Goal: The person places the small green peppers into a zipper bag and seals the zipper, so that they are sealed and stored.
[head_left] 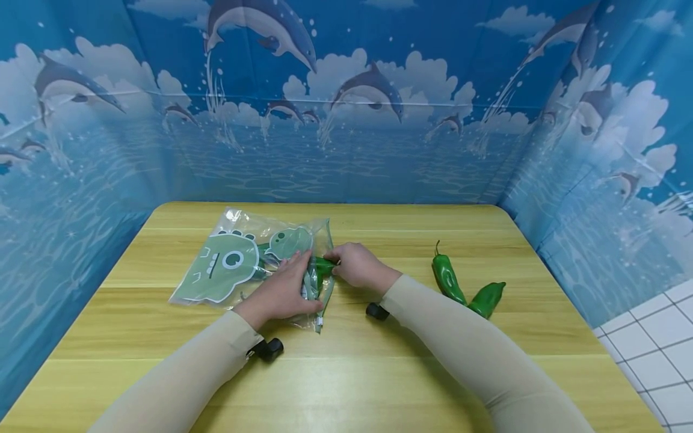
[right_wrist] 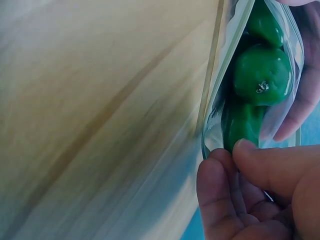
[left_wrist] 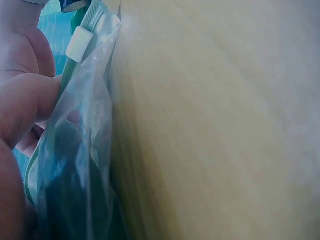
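Note:
A clear plastic zip bag (head_left: 216, 273) with green cartoon dinosaur prints lies on the table, its mouth facing right. My left hand (head_left: 284, 288) holds the bag at its mouth, fingers spread over the upper layer and thumb by the edge. At the opening, my right hand (head_left: 357, 264) pinches the end of a green pepper (right_wrist: 243, 122) between thumb and fingers. More green peppers (right_wrist: 263, 75) sit inside the gaping mouth in the right wrist view. The white zip slider (left_wrist: 80, 44) is at the bag's near corner.
Two loose green peppers, one long with a stem (head_left: 448, 276) and one shorter (head_left: 487, 299), lie to the right, beside my right forearm. The wooden table (head_left: 346, 373) is bordered by a blue dolphin-print curtain (head_left: 346, 162) at the back and sides.

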Motion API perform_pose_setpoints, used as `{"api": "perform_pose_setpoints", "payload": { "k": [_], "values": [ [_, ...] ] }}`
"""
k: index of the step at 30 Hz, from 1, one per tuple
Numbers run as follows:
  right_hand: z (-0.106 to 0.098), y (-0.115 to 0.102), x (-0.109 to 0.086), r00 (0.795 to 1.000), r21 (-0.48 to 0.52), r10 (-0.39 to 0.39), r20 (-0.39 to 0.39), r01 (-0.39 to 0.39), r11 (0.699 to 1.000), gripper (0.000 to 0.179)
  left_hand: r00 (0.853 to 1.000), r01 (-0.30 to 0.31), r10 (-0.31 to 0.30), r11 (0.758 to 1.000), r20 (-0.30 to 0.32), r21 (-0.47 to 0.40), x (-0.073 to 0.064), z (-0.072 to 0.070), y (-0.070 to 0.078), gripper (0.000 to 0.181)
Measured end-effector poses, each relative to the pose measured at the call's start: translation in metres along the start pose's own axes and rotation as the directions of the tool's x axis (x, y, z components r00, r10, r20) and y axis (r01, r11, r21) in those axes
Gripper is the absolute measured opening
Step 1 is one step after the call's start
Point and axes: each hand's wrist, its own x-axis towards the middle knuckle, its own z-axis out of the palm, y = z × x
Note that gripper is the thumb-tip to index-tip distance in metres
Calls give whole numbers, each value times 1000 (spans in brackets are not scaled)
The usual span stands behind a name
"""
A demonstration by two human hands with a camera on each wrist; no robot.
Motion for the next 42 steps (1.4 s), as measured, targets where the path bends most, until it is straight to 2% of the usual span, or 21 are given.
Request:
{"api": "perform_pose_setpoints", "payload": {
  "k": [5,24,33,42],
  "values": [
    [0,0,1,1000,0,-3,16,3,1000,39,1000,-1,1,1000,-1,-4,-1,-1,1,123],
    [1,-3,7,1000,-1,22,-3,-22,1000,37,1000,6,-6,1000,6,-7,0,-2,1,122],
    [4,-4,10,1000,30,30,-8,-30,999,35,1000,20,-20,1000,6,-4,0,-1,0,123],
    [5,-8,11,997,104,71,-11,-69,992,31,999,26,-26,1000,20,4,-1,-2,1,123]
  ]
}}
